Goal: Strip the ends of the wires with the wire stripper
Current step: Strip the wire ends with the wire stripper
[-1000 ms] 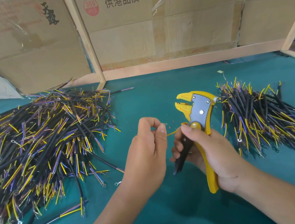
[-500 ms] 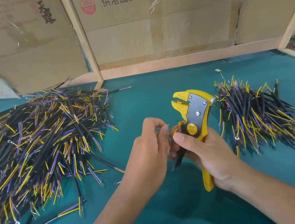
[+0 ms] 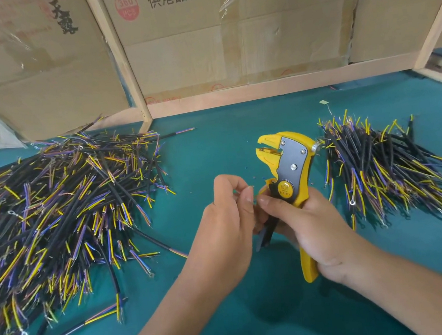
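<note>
2 heaps of black-sheathed wires are lying on the teal table (image 3: 212, 146): a large pile (image 3: 54, 214) left, a smaller pile (image 3: 388, 170) right. The right hand (image 3: 315, 228) is gripping the yellow wire stripper (image 3: 289, 176) upright, head gaping. The left hand (image 3: 228, 221) is pinching what seems a thin wire, mostly hidden.

Large wire heap (image 3: 54, 214) on the table (image 3: 225, 144) at left, smaller wire heap (image 3: 385, 170) at right, wire stripper (image 3: 289, 170) between them above the table, cardboard boxes (image 3: 227, 37) behind along the far edge.

Teal table (image 3: 225, 144): big wire pile (image 3: 54, 214) left, smaller pile (image 3: 385, 170) right
</note>
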The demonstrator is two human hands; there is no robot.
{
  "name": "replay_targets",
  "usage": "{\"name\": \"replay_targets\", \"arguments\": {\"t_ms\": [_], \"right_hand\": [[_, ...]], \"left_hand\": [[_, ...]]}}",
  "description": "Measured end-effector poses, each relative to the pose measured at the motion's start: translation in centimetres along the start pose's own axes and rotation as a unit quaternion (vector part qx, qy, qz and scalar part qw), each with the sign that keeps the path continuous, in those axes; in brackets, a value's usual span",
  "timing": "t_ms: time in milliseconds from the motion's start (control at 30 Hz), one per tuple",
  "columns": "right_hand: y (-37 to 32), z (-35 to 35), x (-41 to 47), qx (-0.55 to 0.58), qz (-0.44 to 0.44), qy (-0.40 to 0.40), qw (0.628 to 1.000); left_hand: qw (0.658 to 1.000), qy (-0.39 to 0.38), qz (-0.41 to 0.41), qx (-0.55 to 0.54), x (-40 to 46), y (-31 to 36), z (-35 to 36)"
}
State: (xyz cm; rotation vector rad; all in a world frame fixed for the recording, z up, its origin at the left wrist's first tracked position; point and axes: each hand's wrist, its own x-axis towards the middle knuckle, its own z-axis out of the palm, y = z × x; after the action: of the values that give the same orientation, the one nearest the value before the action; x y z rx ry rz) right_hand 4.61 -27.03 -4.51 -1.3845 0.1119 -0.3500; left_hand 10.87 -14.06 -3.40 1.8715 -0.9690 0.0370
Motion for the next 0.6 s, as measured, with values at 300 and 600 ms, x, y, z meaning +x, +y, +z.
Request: {"name": "replay_targets", "arguments": {"t_ms": [300, 600], "right_hand": [[-0.04, -0.14, 0.24, 0.063, 0.022, -0.007, 0.998], [-0.08, -0.24, 0.16, 0.045, 0.010, -0.007, 0.999]], "left_hand": [[0.992, 0.041, -0.046, -0.110, 0.28, -0.14, 0.32], [0.985, 0.071, -0.069, -0.140, 0.38, -0.34, 0.19]]}}
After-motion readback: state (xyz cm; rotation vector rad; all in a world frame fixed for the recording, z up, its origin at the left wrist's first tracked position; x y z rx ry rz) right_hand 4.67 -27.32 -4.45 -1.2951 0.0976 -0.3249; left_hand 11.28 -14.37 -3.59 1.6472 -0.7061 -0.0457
